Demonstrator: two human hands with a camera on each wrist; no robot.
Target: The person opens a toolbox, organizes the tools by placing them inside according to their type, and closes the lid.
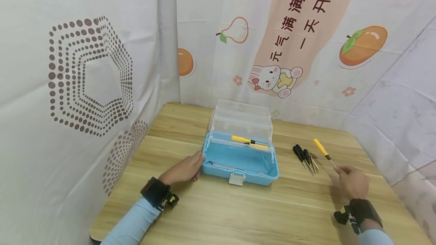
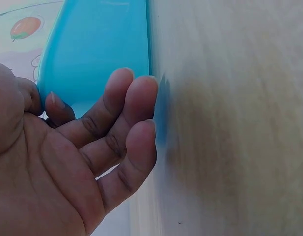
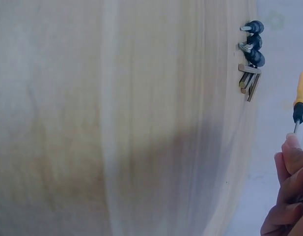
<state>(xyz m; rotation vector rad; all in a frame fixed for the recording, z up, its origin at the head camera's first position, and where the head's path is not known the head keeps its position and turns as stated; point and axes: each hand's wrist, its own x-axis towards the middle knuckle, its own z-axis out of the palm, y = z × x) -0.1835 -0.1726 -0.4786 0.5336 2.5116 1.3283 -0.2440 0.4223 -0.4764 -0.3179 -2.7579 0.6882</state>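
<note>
A light-blue toolbox (image 1: 257, 179) with its clear lid (image 1: 243, 108) raised stands on the table. My left hand (image 1: 184, 169) is at its left end, thumb and a finger at the rim; the other fingers curve loosely along the blue outer wall (image 2: 102, 44). My right hand (image 1: 354, 182) pinches a yellow-handled screwdriver (image 1: 321, 147) by its metal shaft, handle pointing away from me. In the right wrist view, that screwdriver (image 3: 301, 96) stands up from the fingertips. A wrench (image 1: 225, 166) lies inside the toolbox. Yellow screwdrivers (image 1: 241, 139) lie in its raised clear tray.
Black-handled screwdrivers (image 1: 299, 153) and several short brass-coloured pieces (image 1: 314, 163) lie in a group between the toolbox and my right hand. The wooden table (image 1: 272, 214) meets printed white curtains (image 1: 218, 67) behind and at both sides.
</note>
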